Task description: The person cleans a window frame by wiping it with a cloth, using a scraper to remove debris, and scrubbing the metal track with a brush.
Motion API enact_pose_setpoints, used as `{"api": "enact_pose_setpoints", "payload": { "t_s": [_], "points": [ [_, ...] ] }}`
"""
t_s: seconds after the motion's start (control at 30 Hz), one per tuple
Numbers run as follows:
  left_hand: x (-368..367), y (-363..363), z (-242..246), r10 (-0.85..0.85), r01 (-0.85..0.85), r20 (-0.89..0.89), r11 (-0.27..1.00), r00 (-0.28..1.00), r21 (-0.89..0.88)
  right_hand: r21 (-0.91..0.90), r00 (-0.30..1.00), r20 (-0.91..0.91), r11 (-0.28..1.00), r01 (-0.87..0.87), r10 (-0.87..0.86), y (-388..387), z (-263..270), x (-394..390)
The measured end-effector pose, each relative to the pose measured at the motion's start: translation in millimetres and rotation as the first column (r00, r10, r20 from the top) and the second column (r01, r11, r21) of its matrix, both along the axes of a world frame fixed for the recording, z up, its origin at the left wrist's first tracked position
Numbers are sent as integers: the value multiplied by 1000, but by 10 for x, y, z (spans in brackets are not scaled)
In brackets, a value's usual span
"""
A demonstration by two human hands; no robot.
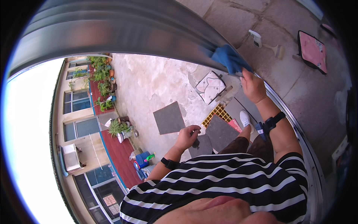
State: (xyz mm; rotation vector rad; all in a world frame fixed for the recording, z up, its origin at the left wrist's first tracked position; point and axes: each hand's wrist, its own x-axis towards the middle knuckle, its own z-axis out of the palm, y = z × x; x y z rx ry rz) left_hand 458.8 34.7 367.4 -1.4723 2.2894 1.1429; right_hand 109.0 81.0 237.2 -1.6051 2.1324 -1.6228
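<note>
My right hand [253, 86] grips a blue cloth [229, 59], which lies against the lower edge of a shiny grey metal door or frame panel [134, 36]. The far part of the cloth is blurred. My left hand [188, 137] hangs in front of my body, its fingers loosely curled, above dark grey mats on the ground; whether it holds anything small cannot be told. Below the cloth, a pale pink patterned pad or bag [211, 87] with a dark border lies on the concrete.
A metal door track [300, 140] runs beside my right arm. Beyond it, a white spray-bottle head [256, 38], a brush [277, 51] and a pink pad [312, 51] lie on floor tiles. A yellow grating [216, 113], a dark square mat [169, 118] and potted plants [102, 74] are in the yard.
</note>
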Motion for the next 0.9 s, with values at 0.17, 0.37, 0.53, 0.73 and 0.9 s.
{"api": "enact_pose_setpoints", "payload": {
  "t_s": [0.17, 0.37, 0.53, 0.73, 0.9],
  "points": [
    [-64, -6, -64, 17, -17, -5, 999, 1000, 34, -287, 987, -134, 957, 44, -86, -582, 1289, -88],
    [-67, 6, -166, -18, 18, -3, 999, 1000, 44, -197, 970, -124, 963, 185, -211, -563, 492, 124],
    [-10, 104, -209, -2, 2, 11, 998, 1000, 55, 133, 985, 0, 976, 173, -174, -95, -668, 272],
    [35, 260, -246, 104, -104, -3, 993, 995, 63, 20, 996, 37, 996, 83, -83, -49, 43, 205],
    [-6, 432, -280, 182, -185, 44, 977, 982, 103, -232, 997, -44, 971, 49, -61, -597, 753, -11]
  ]
}}
